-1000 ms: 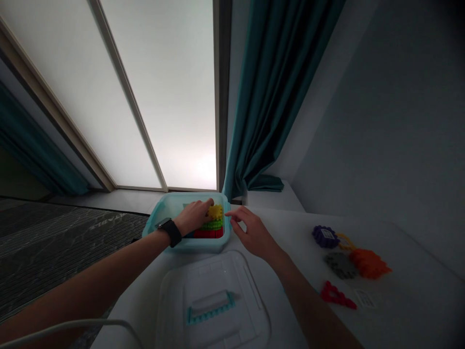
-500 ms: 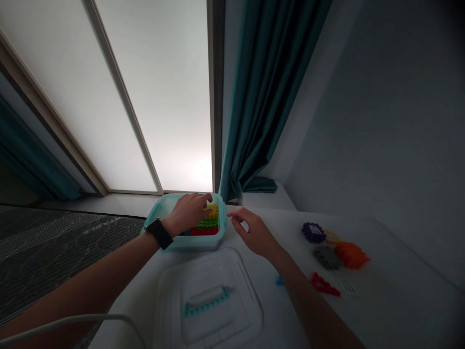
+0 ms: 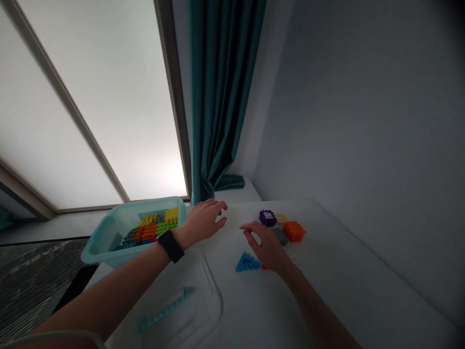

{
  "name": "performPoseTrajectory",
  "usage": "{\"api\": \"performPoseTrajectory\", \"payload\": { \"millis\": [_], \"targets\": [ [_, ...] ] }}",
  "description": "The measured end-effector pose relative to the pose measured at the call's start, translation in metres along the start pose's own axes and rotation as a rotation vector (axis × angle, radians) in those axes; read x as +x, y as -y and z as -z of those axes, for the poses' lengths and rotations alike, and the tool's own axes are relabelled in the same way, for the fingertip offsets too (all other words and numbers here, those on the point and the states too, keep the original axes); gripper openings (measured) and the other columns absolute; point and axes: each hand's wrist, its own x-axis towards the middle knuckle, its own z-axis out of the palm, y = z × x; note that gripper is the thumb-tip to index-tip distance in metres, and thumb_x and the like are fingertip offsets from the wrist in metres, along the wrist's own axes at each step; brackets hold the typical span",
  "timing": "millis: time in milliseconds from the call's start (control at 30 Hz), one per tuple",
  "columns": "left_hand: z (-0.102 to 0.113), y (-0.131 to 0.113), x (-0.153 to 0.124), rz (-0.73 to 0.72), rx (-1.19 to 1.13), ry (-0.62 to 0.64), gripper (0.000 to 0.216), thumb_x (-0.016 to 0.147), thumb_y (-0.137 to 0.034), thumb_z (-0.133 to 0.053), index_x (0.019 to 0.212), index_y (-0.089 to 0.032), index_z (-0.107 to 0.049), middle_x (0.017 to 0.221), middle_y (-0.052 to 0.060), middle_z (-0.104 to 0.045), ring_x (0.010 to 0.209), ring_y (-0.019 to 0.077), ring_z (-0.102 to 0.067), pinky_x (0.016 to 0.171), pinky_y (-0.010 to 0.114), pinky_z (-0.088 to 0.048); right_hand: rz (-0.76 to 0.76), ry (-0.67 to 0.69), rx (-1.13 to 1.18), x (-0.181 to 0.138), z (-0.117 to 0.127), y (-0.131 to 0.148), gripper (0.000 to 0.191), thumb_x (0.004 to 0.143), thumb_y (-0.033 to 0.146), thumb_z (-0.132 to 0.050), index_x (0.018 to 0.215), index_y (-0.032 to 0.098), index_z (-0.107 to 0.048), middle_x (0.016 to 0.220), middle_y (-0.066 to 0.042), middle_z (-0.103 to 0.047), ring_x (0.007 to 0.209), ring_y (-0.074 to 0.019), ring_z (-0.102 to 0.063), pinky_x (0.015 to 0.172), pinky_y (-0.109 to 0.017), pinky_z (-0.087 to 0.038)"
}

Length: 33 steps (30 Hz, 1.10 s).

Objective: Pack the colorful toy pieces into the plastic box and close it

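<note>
My left hand, with a black watch at the wrist, hovers over the white table just right of the turquoise bin, fingers spread and holding nothing. The bin holds several colourful toothed blocks. My right hand hangs palm down over the table with fingers loosely apart, empty. It is between a blue triangle block and a grey block that it partly hides. Beyond lie a purple block, a yellow ring piece and an orange block.
A clear lid with a turquoise handle lies on the table near its front edge. A teal curtain hangs behind, next to a bright window. A grey wall bounds the table on the right. A small white label piece lies by my right wrist.
The view has swung right. My left hand has left the blocks in the bin and moved right over the table, empty. My right hand has moved toward the loose blocks.
</note>
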Motion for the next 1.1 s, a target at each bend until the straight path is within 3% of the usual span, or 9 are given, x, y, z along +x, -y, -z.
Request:
{"api": "performPoseTrajectory", "payload": {
  "millis": [267,500,667,900,1100],
  "targets": [
    [-0.078,-0.040,0.065,-0.165,-0.101,0.084,0.055,0.089,-0.029,-0.057,0.141,-0.022,-0.039,0.126,0.012,-0.057,0.114,0.0294,-0.057,0.098,0.043,-0.047,-0.126,-0.338,-0.112,-0.048,0.046,-0.052,0.022,0.095,0.025,-0.046,0.105,0.021,-0.065,0.094,-0.007,-0.069,0.091,-0.0231,-0.065,0.086,-0.041,-0.051],
    [-0.131,-0.054,0.123,-0.286,-0.144,0.186,0.078,0.084,-0.020,-0.064,0.151,-0.024,-0.025,0.143,0.016,-0.041,0.128,0.0304,-0.049,0.109,0.044,-0.039,-0.230,-0.515,-0.102,-0.071,0.049,-0.062,0.022,0.095,0.024,-0.045,0.107,0.022,-0.063,0.089,-0.006,-0.069,0.085,-0.0219,-0.064,0.080,-0.038,-0.053],
    [-0.147,-0.057,0.143,-0.297,-0.128,0.243,0.088,0.079,-0.020,-0.069,0.153,-0.018,-0.022,0.138,0.018,-0.048,0.125,0.0320,-0.051,0.107,0.044,-0.039,-0.241,-0.543,-0.079,-0.070,0.048,-0.057,0.022,0.094,0.024,-0.045,0.106,0.021,-0.063,0.089,-0.007,-0.068,0.084,-0.0215,-0.065,0.080,-0.037,-0.053],
    [-0.160,-0.058,0.158,-0.299,-0.118,0.259,0.082,0.080,-0.029,-0.070,0.150,-0.015,-0.029,0.126,0.017,-0.059,0.117,0.0311,-0.057,0.105,0.042,-0.040,-0.254,-0.557,-0.081,-0.069,0.050,-0.054,0.022,0.095,0.025,-0.045,0.105,0.021,-0.064,0.089,-0.007,-0.069,0.084,-0.0217,-0.066,0.079,-0.037,-0.054],
    [-0.162,-0.057,0.163,-0.303,-0.107,0.250,0.078,0.079,-0.025,-0.070,0.147,-0.012,-0.034,0.125,0.018,-0.062,0.116,0.0316,-0.058,0.103,0.040,-0.041,-0.265,-0.553,-0.101,-0.070,0.049,-0.058,0.021,0.094,0.026,-0.045,0.105,0.022,-0.063,0.086,-0.006,-0.068,0.082,-0.0214,-0.065,0.078,-0.036,-0.053]
  ]
}}
